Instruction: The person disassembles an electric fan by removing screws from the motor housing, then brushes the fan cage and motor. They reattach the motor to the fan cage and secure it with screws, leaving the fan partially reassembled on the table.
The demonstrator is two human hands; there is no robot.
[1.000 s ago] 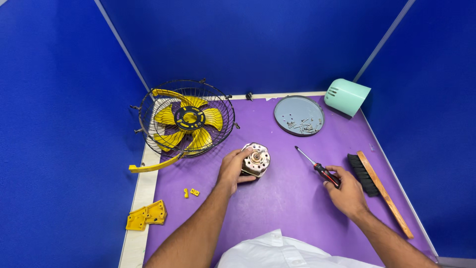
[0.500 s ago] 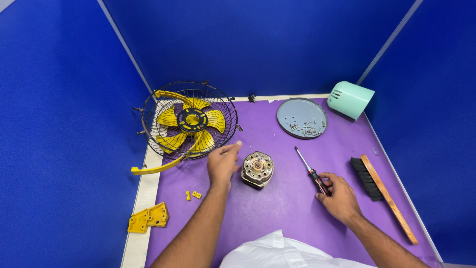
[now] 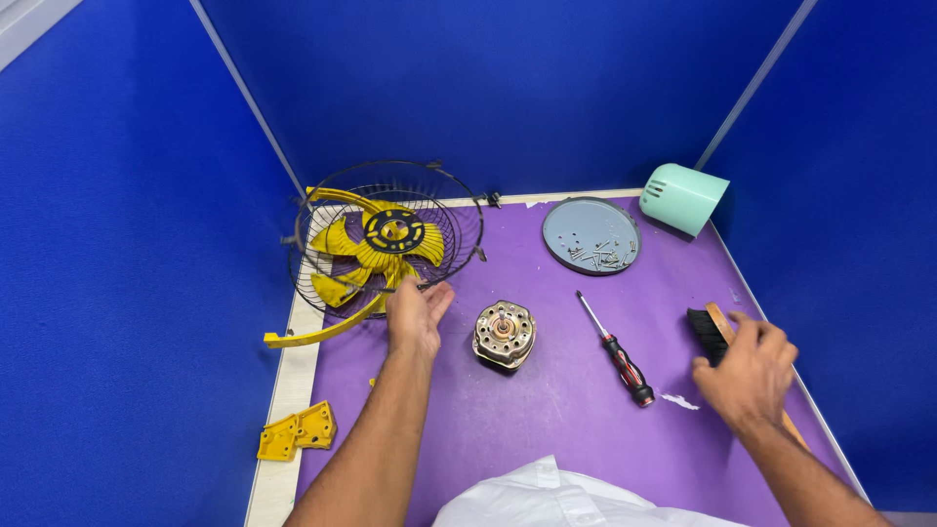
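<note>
Brush [image 3: 705,334] mostly covered by right hand [image 3: 747,376]; only black bristles and a bit of wooden handle showing. Small screws on grey round plate [image 3: 590,234] too tiny to count. Yellow bits by left forearm partly hidden. White cloth [image 3: 547,498] cut off at bottom edge. Fan blades [image 3: 376,249] partly screened by wire cage [image 3: 386,229].

You get bright, even overhead light, soft short shadows, no glare, sharp centre, slight wide-angle bend at 10 and 2 o'clock.
</note>
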